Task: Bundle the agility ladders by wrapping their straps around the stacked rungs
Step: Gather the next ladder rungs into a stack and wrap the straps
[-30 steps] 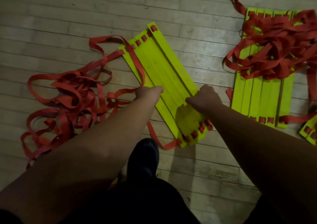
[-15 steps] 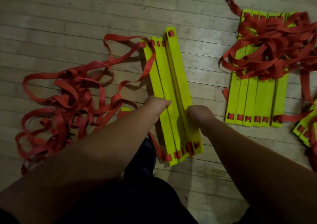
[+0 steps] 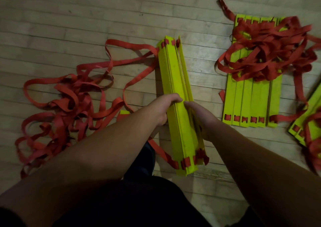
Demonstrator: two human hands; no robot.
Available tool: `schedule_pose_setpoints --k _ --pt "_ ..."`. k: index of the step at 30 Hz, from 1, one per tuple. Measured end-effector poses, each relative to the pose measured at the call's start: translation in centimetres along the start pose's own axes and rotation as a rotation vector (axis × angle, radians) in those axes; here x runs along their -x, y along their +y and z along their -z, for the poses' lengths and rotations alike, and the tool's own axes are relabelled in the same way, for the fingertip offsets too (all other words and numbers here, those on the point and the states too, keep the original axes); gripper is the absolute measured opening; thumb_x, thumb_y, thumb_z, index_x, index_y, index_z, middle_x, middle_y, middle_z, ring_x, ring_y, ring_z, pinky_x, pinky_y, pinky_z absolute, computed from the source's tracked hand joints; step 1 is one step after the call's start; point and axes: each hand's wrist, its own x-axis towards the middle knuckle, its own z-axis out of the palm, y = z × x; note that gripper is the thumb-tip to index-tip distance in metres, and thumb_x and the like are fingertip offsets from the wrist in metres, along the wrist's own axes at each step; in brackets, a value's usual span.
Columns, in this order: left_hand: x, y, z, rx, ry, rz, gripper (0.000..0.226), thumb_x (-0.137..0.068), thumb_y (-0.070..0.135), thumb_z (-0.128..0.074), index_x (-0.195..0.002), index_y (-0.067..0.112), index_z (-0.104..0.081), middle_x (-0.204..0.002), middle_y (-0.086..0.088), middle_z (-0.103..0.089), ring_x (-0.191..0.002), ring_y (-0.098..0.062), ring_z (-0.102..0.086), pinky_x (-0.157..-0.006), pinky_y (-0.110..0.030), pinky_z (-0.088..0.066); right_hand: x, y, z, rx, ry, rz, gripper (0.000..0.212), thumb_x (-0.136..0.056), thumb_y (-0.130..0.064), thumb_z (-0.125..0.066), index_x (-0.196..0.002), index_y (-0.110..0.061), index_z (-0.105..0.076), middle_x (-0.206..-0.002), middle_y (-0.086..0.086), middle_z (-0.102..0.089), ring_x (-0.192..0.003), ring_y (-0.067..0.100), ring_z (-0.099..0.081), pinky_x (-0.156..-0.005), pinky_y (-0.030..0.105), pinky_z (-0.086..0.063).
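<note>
the rungs [image 3: 175, 74], fanned flat a second ago, now sit squeezed into one stack mid floor [image 3: 69, 18]; left hand [image 3: 166, 108] and right hand [image 3: 199, 117] clasp its sides, fingers curled round it. the straps [image 3: 69, 96] lie loose towards the floor's left edge, so wrapping can likely start

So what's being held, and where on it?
The left hand and right hand grip the stack of yellow rungs near its middle, one from each side.

the left forearm [image 3: 97, 148] and the right forearm [image 3: 257, 167] are bare all the way to the left hand [image 3: 165, 110] and right hand [image 3: 199, 117]. a black garment [image 3: 121, 206] covers the lap, dim in the low light. between the arms shows one dark shoe [image 3: 145, 159].
</note>
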Motion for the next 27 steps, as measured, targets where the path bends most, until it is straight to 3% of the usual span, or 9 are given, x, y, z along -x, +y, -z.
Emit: schedule_pose_setpoints --k 6,9,12,14,16,18,20,23,27 --pt "1.3 0.7 -1.6 0.013 -0.06 -0.03 0.038 -0.074 0.021 -0.081 -0.109 0.01 -0.074 -0.117 -0.019 -0.073 -0.121 -0.041 -0.069 -0.114 -0.063 -0.049 4.2 -1.4 0.9 0.02 -0.079 0.059 0.032 -0.108 -0.06 -0.047 -0.127 -0.038 -0.061 -0.097 -0.012 -0.076 -0.076 0.001 -0.074 -0.057 0.02 -0.056" --pt "2.9 1.7 -3.1 -0.015 -0.071 -0.113 0.011 -0.084 0.018 -0.079 -0.092 0.015 -0.074 -0.115 -0.011 -0.07 -0.13 -0.036 -0.061 -0.12 -0.055 -0.043 5.7 -2.3 1.1 0.025 -0.045 0.148 0.08 -0.097 -0.072 -0.06 -0.161 -0.03 -0.04 -0.15 -0.002 -0.062 -0.12 0.015 -0.063 -0.082 0.035 -0.055" --pt "5.4 3.4 -5.0 -0.047 -0.086 -0.16 0.017 -0.097 0.011 -0.069 -0.081 0.015 -0.07 -0.089 -0.005 -0.071 -0.108 -0.029 -0.064 -0.108 -0.044 -0.051 8.2 -3.3 2.1 -0.053 0.019 0.251 0.106 -0.081 -0.075 -0.079 -0.165 -0.035 -0.028 -0.16 -0.001 -0.052 -0.139 0.029 -0.058 -0.108 0.057 -0.054" --pt "7.7 5.1 -6.9 -0.098 -0.141 -0.198 0.021 -0.1 0.011 -0.066 -0.079 0.015 -0.065 -0.076 -0.004 -0.069 -0.087 -0.022 -0.067 -0.088 -0.035 -0.055 10.5 -4.5 2.9 -0.068 0.07 0.34 0.101 -0.079 -0.068 -0.084 -0.158 -0.029 -0.035 -0.147 0.004 -0.065 -0.127 0.029 -0.069 -0.105 0.057 -0.057" --pt "10.2 7.1 -9.1 -0.144 -0.179 -0.264 0.026 -0.101 0.008 -0.059 -0.076 0.015 -0.06 -0.065 -0.003 -0.064 -0.067 -0.016 -0.066 -0.07 -0.028 -0.056 13.2 -6.0 4.0 -0.049 0.091 0.446 0.074 -0.09 -0.052 -0.081 -0.147 -0.019 -0.048 -0.123 0.007 -0.078 -0.107 0.026 -0.078 -0.088 0.049 -0.065" --pt "12.9 9.1 -11.5 -0.156 -0.184 -0.348 0.023 -0.097 0.002 -0.055 -0.076 0.01 -0.059 -0.064 -0.007 -0.062 -0.061 -0.021 -0.064 -0.063 -0.03 -0.056 16.3 -7.7 5.0 -0.042 0.102 0.51 0.065 -0.097 -0.043 -0.078 -0.15 -0.018 -0.049 -0.118 0.007 -0.08 -0.101 0.025 -0.079 -0.078 0.043 -0.065" --pt "15.9 10.8 -13.6 -0.151 -0.198 -0.43 0.015 -0.094 -0.003 -0.054 -0.085 0.001 -0.064 -0.077 -0.017 -0.065 -0.07 -0.028 -0.068 -0.069 -0.036 -0.06 20.0 -9.3 5.7 -0.037 0.14 0.57 0.074 -0.097 -0.043 -0.077 -0.157 -0.016 -0.044 -0.125 0.008 -0.077 -0.105 0.028 -0.078 -0.083 0.044 -0.066" --pt "20.3 12.7 -16.0 -0.168 -0.225 -0.539 0.014 -0.098 -0.004 -0.06 -0.106 -0.009 -0.07 -0.092 -0.022 -0.075 -0.083 -0.031 -0.075 -0.074 -0.039 -0.065 25.2 -11.3 6.9 -0.036 0.146 0.675 0.058 -0.1 -0.039 -0.076 -0.147 -0.014 -0.054 -0.119 0.014 -0.079 -0.108 0.034 -0.078 -0.092 0.055 -0.064" --pt "26.5 14.3 -18.3 -0.146 -0.252 -0.639 0.057 -0.088 0.012 -0.079 -0.139 -0.004 -0.061 -0.126 -0.023 -0.075 -0.106 -0.035 -0.078 -0.078 -0.041 -0.065 31.6 -12.3 7.7 -0.131 0.106 0.757 0.046 -0.099 -0.034 -0.078 -0.136 -0.013 -0.06 -0.119 0.024 -0.077 -0.111 0.046 -0.075 -0.098 0.072 -0.056"
